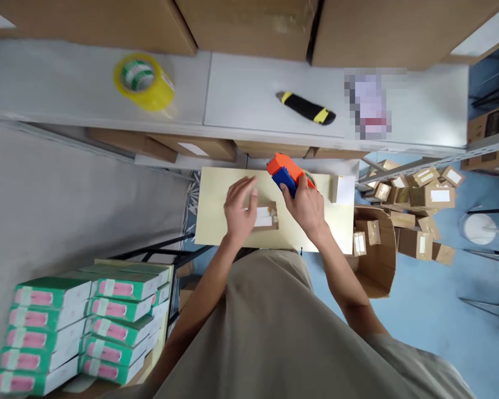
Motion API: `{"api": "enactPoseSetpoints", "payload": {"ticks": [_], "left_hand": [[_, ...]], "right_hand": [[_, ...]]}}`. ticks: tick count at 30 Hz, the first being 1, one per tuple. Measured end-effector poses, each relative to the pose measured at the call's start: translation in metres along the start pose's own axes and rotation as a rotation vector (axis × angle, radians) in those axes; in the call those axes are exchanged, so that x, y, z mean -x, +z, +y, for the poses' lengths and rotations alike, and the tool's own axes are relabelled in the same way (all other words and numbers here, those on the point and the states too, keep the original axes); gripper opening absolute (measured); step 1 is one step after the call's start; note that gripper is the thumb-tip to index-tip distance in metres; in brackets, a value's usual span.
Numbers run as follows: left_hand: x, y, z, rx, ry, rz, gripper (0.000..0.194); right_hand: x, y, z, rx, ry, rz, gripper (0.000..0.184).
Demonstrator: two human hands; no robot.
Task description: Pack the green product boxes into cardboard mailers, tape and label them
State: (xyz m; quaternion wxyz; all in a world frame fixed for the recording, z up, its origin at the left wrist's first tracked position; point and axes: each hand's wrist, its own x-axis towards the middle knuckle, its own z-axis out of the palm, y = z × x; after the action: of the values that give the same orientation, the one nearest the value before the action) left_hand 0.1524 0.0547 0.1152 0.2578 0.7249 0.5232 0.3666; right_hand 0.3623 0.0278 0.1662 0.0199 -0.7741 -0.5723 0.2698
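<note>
My right hand [306, 209] is wrapped round an orange and blue tape dispenser [285, 173], held above the right half of the cream table [210, 221]. Part of a tape roll shows behind its far end. My left hand [239, 206] holds nothing, its thumb apart from its slightly bent fingers. Below and partly behind the left hand, a small cardboard box [273, 215] with a white label lies on the table; clear tape shows at its right end. A stack of white labels [344, 189] sits at the table's right edge.
Above the table, a grey shelf [241, 94] bears a yellow tape roll [145, 83], a utility knife [308, 108] and a blurred-out object. Green and pink boxes [108, 310] are stacked at lower left. A large open carton [378, 266] and many parcels [416, 199] lie at right.
</note>
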Motion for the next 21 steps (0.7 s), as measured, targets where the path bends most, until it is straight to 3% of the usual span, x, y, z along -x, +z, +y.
{"api": "enactPoseSetpoints", "payload": {"ticks": [2, 4, 8, 11, 14, 17, 19, 21], "left_hand": [[-0.032, -0.004, 0.027, 0.028, 0.129, 0.001, 0.043], [-0.065, -0.007, 0.038, 0.047, 0.2, 0.024, 0.047], [-0.127, -0.01, 0.024, 0.099, 0.24, 0.062, 0.059], [-0.143, -0.016, 0.009, 0.143, 0.211, 0.077, 0.063], [-0.113, -0.018, 0.003, 0.168, 0.195, 0.044, 0.063], [-0.044, 0.002, 0.005, 0.159, 0.155, -0.026, 0.067], [0.005, 0.027, 0.007, 0.13, 0.103, -0.174, 0.079], [0.045, 0.053, 0.003, 0.128, 0.076, -0.441, 0.081]], "right_hand": [[-0.018, -0.024, -0.026, -0.005, -0.133, 0.086, 0.075], [-0.047, -0.044, -0.052, 0.02, -0.275, 0.163, 0.075], [-0.11, -0.078, -0.104, 0.09, -0.424, 0.329, 0.064], [-0.126, -0.084, -0.126, 0.076, -0.478, 0.44, 0.057], [-0.103, -0.055, -0.115, -0.012, -0.484, 0.508, 0.049], [-0.061, 0.005, -0.07, -0.104, -0.411, 0.522, 0.042], [-0.035, 0.054, -0.027, -0.143, -0.34, 0.498, 0.035], [-0.016, 0.105, 0.02, -0.151, -0.213, 0.46, 0.029]]}}
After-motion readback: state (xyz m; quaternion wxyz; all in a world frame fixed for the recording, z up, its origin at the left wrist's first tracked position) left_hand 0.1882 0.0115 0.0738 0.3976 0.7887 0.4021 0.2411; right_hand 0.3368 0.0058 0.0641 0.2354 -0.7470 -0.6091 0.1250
